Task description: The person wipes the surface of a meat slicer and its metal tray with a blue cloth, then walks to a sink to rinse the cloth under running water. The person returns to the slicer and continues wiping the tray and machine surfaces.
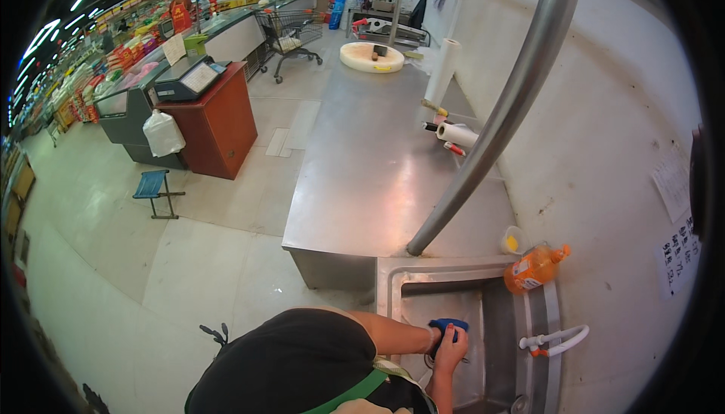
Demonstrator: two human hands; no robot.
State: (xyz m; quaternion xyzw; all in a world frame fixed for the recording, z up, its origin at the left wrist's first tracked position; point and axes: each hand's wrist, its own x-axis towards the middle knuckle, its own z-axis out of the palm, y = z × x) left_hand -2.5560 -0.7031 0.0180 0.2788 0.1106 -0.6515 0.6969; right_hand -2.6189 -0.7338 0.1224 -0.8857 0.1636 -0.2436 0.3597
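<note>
Both my hands are together inside a stainless steel sink, around a bunched dark blue cloth. My left hand is at the cloth's left side, its fingers mostly hidden by the cloth and the other hand. Closed against the near side of the cloth is my right hand, with a red fingernail showing. A round drain fitting lies partly hidden under the hands. On the sink's far rim stands an orange pump bottle, and below it in the picture a white curved faucet with an orange-red part reaches out.
A steel worktable adjoins the sink, with a slanting metal pole at the joint. A clear cup, plastic film rolls and a round cutting board stand on it. Farther off are a folding stool, a shopping cart and a person.
</note>
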